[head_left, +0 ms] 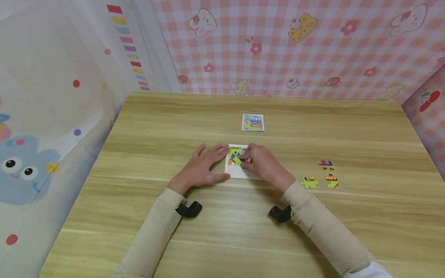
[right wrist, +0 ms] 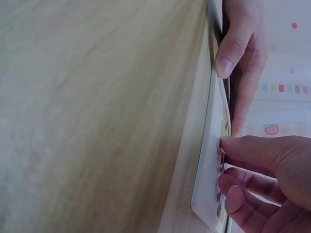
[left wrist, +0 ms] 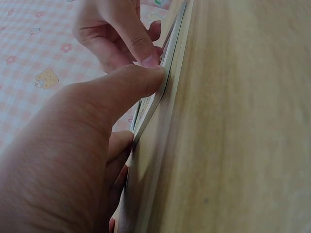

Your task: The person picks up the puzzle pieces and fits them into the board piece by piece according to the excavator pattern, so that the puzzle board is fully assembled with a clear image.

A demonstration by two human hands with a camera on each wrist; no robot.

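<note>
A square white puzzle tray (head_left: 234, 172) lies on the table, its upper part filled with joined green, blue and orange pieces (head_left: 233, 158). My left hand (head_left: 199, 168) rests along the tray's left side, fingers extended at the upper corner and thumb at the lower edge. Over the tray's right half, my right hand (head_left: 264, 164) pinches a jigsaw piece (right wrist: 222, 158) between thumb and fingers, low against the tray; the fingers mostly hide this piece. Three loose jigsaw pieces lie to the right: a purple-and-red one (head_left: 326, 165), a yellow-green one (head_left: 309, 182) and a green-orange one (head_left: 332, 181).
Behind the tray lies a small square picture card (head_left: 253, 122) showing a digger-like vehicle. The wooden table (head_left: 139, 154) meets a pink checked cloth (head_left: 278, 58) at the back. A white patterned cloth (head_left: 52, 96) hangs at the left.
</note>
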